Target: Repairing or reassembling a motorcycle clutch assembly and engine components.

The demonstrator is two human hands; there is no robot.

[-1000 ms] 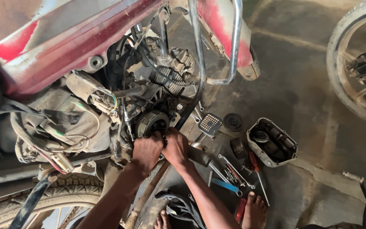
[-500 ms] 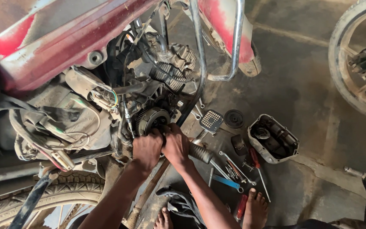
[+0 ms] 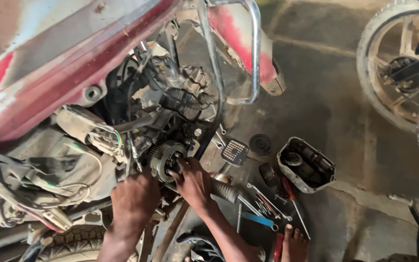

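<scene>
The left hand [image 3: 134, 199] lies knuckles-up just below and left of the round engine rotor [image 3: 167, 157] on the red motorcycle [image 3: 59, 68], fingers curled under so I cannot tell what they grip; it sits about where it did a second ago. The right hand [image 3: 192, 182] has its fingertips closed on the rotor's hub, shifted slightly since then. Spanners [image 3: 263, 204] and an open engine cover [image 3: 306, 165] lie right of those fingers, untouched.

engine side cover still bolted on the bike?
No, the engine cover lies open side up on the floor, apart from the motorcycle engine.
</scene>
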